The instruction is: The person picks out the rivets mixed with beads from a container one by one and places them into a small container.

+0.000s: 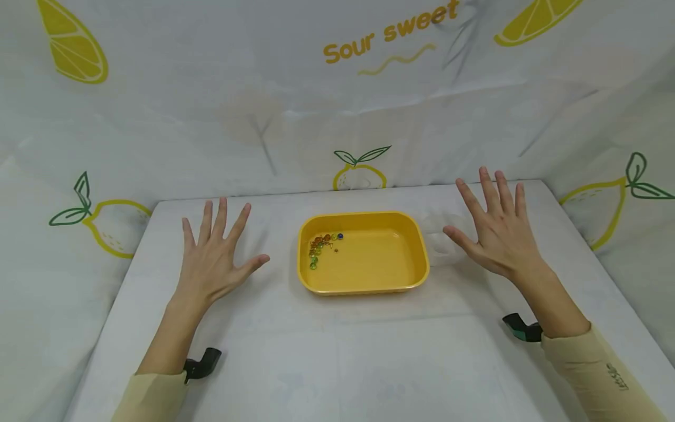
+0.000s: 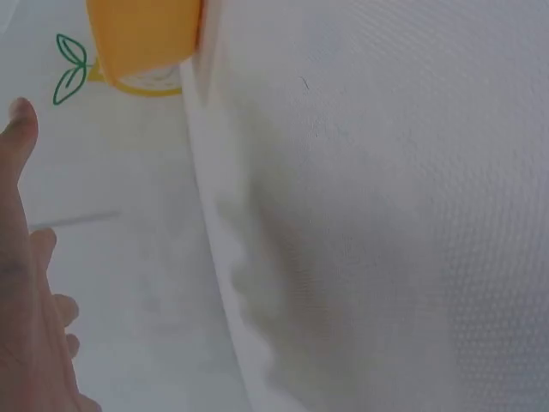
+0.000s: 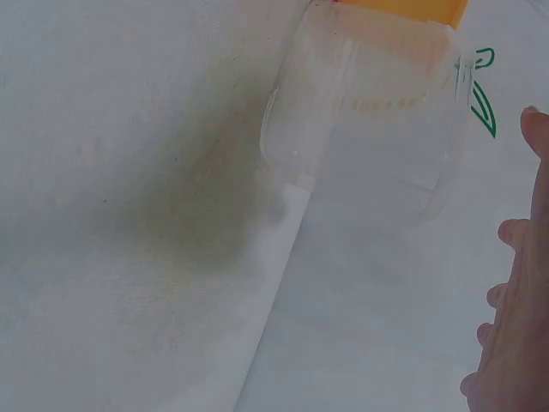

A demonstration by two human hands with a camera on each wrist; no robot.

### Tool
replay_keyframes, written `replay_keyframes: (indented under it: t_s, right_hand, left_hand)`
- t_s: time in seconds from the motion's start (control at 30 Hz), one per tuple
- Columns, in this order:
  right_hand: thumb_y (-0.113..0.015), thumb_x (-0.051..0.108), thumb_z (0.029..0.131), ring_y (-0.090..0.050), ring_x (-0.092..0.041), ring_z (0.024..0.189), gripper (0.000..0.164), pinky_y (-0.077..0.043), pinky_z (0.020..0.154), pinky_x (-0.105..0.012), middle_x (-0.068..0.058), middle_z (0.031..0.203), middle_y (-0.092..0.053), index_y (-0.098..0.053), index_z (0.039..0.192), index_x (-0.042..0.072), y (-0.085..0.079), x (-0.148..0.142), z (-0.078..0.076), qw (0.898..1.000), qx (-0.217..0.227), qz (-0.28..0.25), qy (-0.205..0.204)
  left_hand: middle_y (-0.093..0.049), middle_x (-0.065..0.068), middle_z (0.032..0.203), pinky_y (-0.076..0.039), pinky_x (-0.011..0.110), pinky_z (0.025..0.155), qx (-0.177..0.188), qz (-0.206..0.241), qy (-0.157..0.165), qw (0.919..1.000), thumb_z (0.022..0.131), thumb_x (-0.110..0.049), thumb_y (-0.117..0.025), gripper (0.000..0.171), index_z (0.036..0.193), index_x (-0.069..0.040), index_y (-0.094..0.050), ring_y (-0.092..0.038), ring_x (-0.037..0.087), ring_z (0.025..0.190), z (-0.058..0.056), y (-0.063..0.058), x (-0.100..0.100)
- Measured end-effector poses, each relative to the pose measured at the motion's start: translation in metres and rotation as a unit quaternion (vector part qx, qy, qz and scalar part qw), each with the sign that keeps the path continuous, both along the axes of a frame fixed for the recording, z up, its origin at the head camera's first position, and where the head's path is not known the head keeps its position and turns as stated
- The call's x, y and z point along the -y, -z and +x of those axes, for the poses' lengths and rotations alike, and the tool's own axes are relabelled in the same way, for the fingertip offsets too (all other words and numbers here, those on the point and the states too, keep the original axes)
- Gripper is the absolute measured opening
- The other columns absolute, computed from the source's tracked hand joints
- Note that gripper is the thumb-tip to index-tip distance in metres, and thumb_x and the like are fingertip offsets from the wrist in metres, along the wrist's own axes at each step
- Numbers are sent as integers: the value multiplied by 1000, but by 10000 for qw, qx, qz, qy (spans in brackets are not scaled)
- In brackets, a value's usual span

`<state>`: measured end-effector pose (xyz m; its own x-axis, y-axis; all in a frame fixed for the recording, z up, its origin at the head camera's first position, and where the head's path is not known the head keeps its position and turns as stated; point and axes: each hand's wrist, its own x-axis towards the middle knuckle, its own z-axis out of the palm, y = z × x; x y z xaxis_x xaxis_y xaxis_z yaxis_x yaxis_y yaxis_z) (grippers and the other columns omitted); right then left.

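A shallow yellow tray (image 1: pixel 379 258) with rounded corners sits at mid-table in the head view. Small beads (image 1: pixel 314 249), amber, green and one dark blue, cluster in its left part. Left of the tray, my left hand (image 1: pixel 212 261) hovers with fingers spread, holding nothing. On the other side my right hand (image 1: pixel 498 234) is likewise spread and holds nothing, its thumb close to a clear plastic container (image 1: pixel 442 249). That container (image 3: pixel 369 129) shows better in the right wrist view, standing beside the tray's end.
A white cloth covers the table (image 1: pixel 337 351). Behind it hangs a white backdrop (image 1: pixel 211 129) printed with lemons and lettering. Black wrist mounts (image 1: pixel 203 363) show beside both cuffs.
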<state>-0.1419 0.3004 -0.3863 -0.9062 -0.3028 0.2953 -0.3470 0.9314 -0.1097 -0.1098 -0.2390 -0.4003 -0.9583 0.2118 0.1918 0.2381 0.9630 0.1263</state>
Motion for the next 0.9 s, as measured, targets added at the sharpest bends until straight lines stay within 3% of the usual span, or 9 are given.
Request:
replay_keyframes:
  t_s: [0.17, 0.33, 0.5, 0.73, 0.9]
  right_hand:
    - [-41, 77, 103, -2, -48, 170, 92, 5, 134, -76, -20, 184, -1, -22, 175, 21, 0, 1, -1, 9995, 95, -283, -37]
    - [-53, 69, 103, -8, -50, 169, 90, -1, 134, -77, -22, 183, -9, -27, 173, 19, 0, 5, -1, 9970, 181, -744, -136]
    - [-60, 62, 103, -18, -52, 165, 84, -13, 132, -79, -24, 179, -21, -35, 169, 15, 1, 10, -2, 9924, 127, -1187, -298]
    - [-70, 45, 103, -23, -52, 162, 73, -19, 128, -82, -24, 176, -30, -44, 163, 13, -1, 16, 0, 9839, 240, -1701, -484]
    - [-76, 31, 100, -27, -53, 159, 70, -24, 126, -83, -25, 173, -35, -48, 160, 12, -3, 20, 1, 9768, 365, -2020, -615]
  left_hand:
    - [-16, 24, 181, -15, 84, 128, -17, 384, 151, 9991, 98, -79, -53, 96, 175, -32, -19, -16, 51, 168, 1, 1, -2]
    - [-26, 25, 178, -28, 81, 126, 159, 1045, 282, 9940, 103, -63, -58, 86, 174, -27, -24, -24, 52, 165, 2, 2, -5]
    - [-38, 21, 174, -40, 82, 116, 519, 1752, 348, 9825, 108, -53, -57, 77, 173, -24, -27, -35, 49, 159, 6, 1, -9]
    - [-47, 21, 168, -38, 70, 122, 764, 2374, 524, 9670, 110, -42, -57, 70, 172, -17, -32, -46, 46, 150, 7, 0, -11]
    - [-54, 22, 160, -51, 62, 117, 893, 2746, 541, 9559, 110, -37, -61, 69, 169, -13, -36, -57, 42, 141, 7, 0, -16]
